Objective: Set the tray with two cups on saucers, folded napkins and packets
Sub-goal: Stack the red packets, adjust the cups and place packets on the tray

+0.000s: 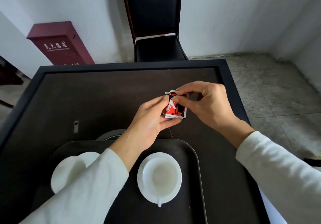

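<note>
A dark oval-cornered tray (194, 154) lies at the near edge of the bench (86, 93). On the tray, toward its right, a smooth white cup (162, 176) sits on a round white saucer (141, 187), its small handle pointing to the near side. To the left on the tray a second white saucer (60, 173) shows, half hidden under a cream knitted sleeve (83, 185); what stands on it cannot be told.

Beyond the tray's far rim, both hands meet over bare bench. The left hand (149, 119) cups a small stack of packets (175, 108), glossy, red, black and white; their print is too blurred to read. The right hand (206, 102) pinches the top edge of the stack with thumb and forefinger.

Past the tray the bench is dark, matte and bare, with a raised border. Behind it stand a black padded chair (154, 20) and a dark red box (60, 44) with white characters.
</note>
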